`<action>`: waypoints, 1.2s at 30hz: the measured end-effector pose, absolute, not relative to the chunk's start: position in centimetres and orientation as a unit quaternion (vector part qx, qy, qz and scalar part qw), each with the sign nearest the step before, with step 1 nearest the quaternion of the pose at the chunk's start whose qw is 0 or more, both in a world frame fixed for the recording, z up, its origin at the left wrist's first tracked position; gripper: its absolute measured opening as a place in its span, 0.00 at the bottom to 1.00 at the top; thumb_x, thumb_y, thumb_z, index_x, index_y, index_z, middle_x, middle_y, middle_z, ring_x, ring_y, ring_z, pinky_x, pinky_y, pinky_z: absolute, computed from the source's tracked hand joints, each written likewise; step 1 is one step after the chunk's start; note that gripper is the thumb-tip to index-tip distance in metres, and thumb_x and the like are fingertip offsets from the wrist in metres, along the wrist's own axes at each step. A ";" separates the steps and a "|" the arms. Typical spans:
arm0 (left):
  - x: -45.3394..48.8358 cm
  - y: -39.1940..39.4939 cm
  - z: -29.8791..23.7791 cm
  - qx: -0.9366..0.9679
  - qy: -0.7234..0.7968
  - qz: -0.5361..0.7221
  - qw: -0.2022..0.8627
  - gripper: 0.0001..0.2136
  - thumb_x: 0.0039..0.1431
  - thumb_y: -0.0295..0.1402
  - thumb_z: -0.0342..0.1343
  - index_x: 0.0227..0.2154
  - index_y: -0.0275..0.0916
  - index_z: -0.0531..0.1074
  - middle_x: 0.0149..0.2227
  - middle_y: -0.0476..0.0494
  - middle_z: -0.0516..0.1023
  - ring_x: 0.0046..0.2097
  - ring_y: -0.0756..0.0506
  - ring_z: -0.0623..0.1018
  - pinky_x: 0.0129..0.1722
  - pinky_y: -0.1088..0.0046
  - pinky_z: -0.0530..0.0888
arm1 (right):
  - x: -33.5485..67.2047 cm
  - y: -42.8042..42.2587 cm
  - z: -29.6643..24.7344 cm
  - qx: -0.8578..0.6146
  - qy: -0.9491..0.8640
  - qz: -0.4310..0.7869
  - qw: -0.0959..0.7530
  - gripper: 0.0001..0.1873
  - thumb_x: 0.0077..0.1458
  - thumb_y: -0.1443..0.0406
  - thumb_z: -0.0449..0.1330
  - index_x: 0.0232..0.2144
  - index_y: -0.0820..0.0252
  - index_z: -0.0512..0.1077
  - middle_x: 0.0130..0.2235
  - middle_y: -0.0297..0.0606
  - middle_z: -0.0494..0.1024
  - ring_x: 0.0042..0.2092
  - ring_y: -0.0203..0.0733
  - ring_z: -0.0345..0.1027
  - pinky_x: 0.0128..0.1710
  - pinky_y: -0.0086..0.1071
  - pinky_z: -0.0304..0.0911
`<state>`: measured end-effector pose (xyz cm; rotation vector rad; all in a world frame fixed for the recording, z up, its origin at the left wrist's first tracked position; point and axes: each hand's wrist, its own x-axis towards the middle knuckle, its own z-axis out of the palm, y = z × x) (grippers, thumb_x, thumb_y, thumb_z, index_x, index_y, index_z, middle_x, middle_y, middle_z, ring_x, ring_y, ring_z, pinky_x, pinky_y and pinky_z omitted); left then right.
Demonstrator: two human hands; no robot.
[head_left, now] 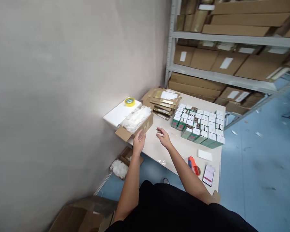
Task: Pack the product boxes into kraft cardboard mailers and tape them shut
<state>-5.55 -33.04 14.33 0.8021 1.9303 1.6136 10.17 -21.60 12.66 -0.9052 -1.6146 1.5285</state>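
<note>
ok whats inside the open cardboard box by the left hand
The open cardboard box is filled with crumpled white packing material, heaped above the rim beside the left hand. Anything beneath that material, and the box's bottom, is covered and cannot be seen.

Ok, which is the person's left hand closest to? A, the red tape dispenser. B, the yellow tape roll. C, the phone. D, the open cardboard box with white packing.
D. The left hand is right at the near edge of the open cardboard box holding white packing, closer than the other three things.
</note>
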 end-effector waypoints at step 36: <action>6.0 -19.4 4.0 0.533 0.570 0.295 0.551 0.20 0.62 0.40 0.58 0.55 0.43 0.75 0.60 0.37 0.76 0.50 0.42 0.82 0.56 0.59 0.75 | 34.4 -28.2 -7.4 -0.856 -0.329 0.331 0.223 0.22 0.52 0.67 0.61 0.51 0.61 0.74 0.50 0.46 0.79 0.51 0.50 0.73 0.49 0.36 0.68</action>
